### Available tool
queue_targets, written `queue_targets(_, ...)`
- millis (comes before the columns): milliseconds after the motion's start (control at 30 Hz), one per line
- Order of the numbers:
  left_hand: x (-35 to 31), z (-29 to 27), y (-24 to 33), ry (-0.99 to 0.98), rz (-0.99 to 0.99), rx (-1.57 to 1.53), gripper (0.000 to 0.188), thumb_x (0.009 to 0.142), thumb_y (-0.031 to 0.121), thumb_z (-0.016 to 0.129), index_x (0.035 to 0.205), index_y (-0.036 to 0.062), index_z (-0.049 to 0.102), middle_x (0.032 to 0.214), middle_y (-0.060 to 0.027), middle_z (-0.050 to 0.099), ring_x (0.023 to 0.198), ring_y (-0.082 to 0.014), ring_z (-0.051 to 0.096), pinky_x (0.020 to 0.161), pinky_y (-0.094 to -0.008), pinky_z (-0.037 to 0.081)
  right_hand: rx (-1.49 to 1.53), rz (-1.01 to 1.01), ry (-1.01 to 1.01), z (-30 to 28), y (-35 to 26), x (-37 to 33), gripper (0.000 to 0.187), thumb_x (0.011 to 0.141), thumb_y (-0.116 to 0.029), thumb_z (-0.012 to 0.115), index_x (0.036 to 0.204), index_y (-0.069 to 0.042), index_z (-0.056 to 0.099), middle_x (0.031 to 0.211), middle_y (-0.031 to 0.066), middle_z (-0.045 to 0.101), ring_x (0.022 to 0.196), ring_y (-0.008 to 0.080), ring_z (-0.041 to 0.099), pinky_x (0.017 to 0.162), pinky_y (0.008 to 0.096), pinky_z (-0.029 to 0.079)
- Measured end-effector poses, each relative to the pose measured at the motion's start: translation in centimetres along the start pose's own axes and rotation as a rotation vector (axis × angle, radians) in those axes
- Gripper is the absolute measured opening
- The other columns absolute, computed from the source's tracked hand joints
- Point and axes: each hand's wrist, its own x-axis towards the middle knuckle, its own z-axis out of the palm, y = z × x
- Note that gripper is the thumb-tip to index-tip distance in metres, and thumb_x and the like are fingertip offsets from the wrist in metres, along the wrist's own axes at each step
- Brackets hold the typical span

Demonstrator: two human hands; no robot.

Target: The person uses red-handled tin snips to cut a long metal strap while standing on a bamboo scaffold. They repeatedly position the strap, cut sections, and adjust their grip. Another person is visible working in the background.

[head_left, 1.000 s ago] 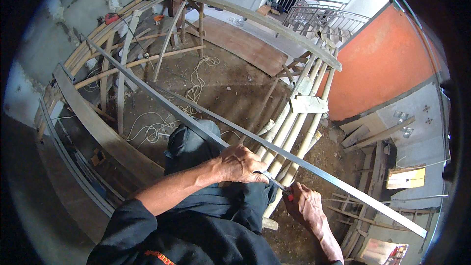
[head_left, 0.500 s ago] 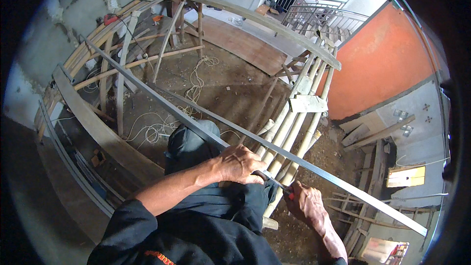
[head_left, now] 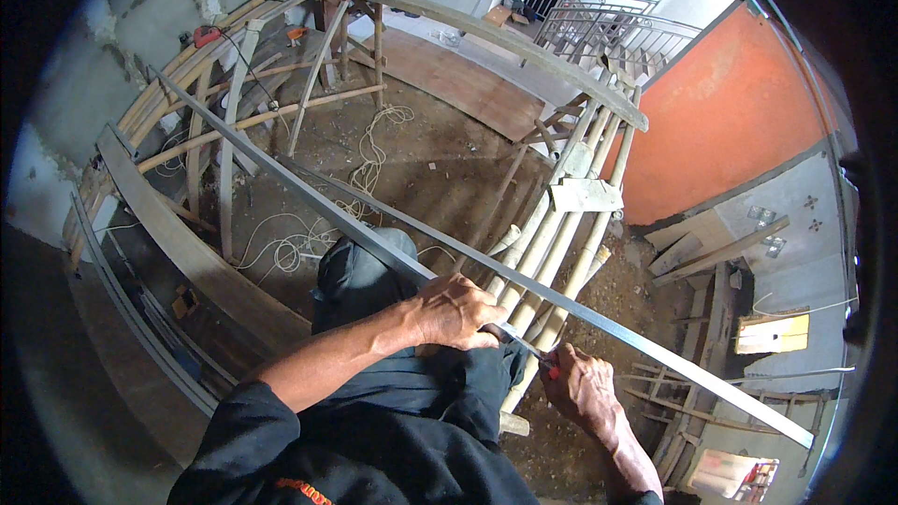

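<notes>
My left hand [head_left: 456,310] is wrapped round a long grey metal channel [head_left: 309,192] near its right end. The channel slants across my raised knee from the far left. In my right hand [head_left: 582,383] is a red-handled hand tool [head_left: 552,365] that looks like snips. Its narrow metal end meets the tip of the channel just right of my left fingers; the exact contact is too small to make out. A second metal strip [head_left: 599,320] runs beyond both hands, reaching out to the lower right.
Bamboo poles [head_left: 561,248] form a walkway on the right, and a long plank [head_left: 458,28] spans the far side. A wooden board [head_left: 201,248] and more metal channels [head_left: 140,295] are at left. Below, cable [head_left: 374,154] lies on the dirt floor. An orange wall [head_left: 730,122] rises at right.
My hands, the channel and the tool hold nearly the same place. The view has shifted very slightly.
</notes>
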Motion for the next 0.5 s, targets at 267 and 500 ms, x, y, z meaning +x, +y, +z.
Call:
queue_targets(267, -0.06, 0.08, -0.04, -0.006, -0.008, -0.008, 0.041, 0.076, 0.04, 0.086, 0.1, 0.0079, 0.075, 0.078, -0.0087, 0.069, 0.073, -0.0299, 0.071, 0.065, -0.0404, 0.058, 0.0, 0.01, 0.002, -0.28, -0.41, 0.02, 0.025, 0.092, -0.027, 0.069, 0.101, -0.005, 0.061, 0.086, 0.0213, 0.071, 0.077, 0.0423, 0.071, 0.068, 0.0511, 0.054)
queue_targets(500, -0.03, -0.09, 0.12, 0.015, -0.001, -0.008, 0.041, 0.076, 0.039, 0.087, 0.1, 0.0083, 0.074, 0.078, -0.0089, 0.069, 0.073, -0.0298, 0.071, 0.065, -0.041, 0.058, -0.016, -0.012, 0.012, -0.44, -0.59, 0.09, 0.025, 0.092, -0.027, 0.068, 0.1, -0.005, 0.061, 0.083, 0.0217, 0.07, 0.077, 0.0426, 0.071, 0.068, 0.0515, 0.054)
